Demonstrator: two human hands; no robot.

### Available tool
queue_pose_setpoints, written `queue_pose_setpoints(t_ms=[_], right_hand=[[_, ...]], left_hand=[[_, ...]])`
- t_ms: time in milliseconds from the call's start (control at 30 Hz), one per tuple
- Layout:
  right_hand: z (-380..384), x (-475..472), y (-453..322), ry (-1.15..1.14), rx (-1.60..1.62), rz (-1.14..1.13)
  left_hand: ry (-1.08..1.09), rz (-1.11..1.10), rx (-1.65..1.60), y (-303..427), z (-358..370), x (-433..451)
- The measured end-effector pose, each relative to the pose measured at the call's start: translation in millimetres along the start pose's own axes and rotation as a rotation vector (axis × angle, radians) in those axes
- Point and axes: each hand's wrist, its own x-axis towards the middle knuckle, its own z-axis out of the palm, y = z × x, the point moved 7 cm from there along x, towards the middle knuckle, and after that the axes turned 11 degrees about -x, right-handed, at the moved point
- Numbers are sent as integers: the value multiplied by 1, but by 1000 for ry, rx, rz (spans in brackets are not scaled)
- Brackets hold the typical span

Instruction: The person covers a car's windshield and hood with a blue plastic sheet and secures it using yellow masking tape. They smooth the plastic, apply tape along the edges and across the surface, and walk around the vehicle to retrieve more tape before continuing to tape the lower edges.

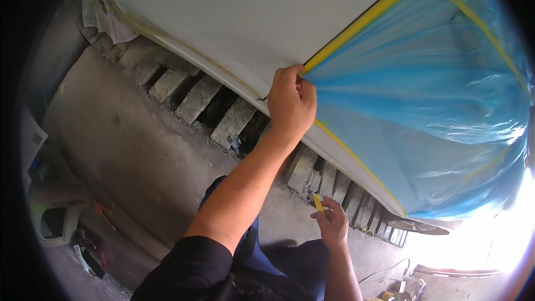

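Observation:
My left hand (293,102) is curled at the lower end of a yellow masking tape strip (355,29), its fingertips pinched on it. That strip runs along the dark seam of a pale car body panel (234,12). Blue plastic masking film (401,88) covers the area to the right, its folds converging on my left hand. Lower down and apart from the car, my right hand (334,221) holds a short piece of yellow tape (318,203) between thumb and fingers. More yellow tape (359,163) edges the film along the sill (330,154).
A concrete floor (125,129) with a slatted drain channel (198,98) runs below the sill. A wheel (420,227) shows at the right. A plastic stool (56,217) stands at lower left; a drum-like container (459,282) and loose items sit at lower right. Paper sheets (106,19) hang upper left.

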Motion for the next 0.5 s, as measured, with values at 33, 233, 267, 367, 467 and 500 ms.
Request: queue_pose_setpoints(t_ms=[33,233,267,367,467,500], right_hand=[[0,1,-2,1,15,-11],[-4,6,-18,28,33,-92],[-5,6,-21,38,25,-111],[-12,3,-20,86,47,-88],[-16,1,-19,93,18,-111],[-18,0,-18,95,23,-112]], left_hand=[[-7,-12,18,6,3,2],[-11,77,17,54,24,18],[-15,122,0,65,28,23],[-23,159,-31,88,42,38],[-10,177,-24,107,52,51],[-2,187,-17,113,54,54]])
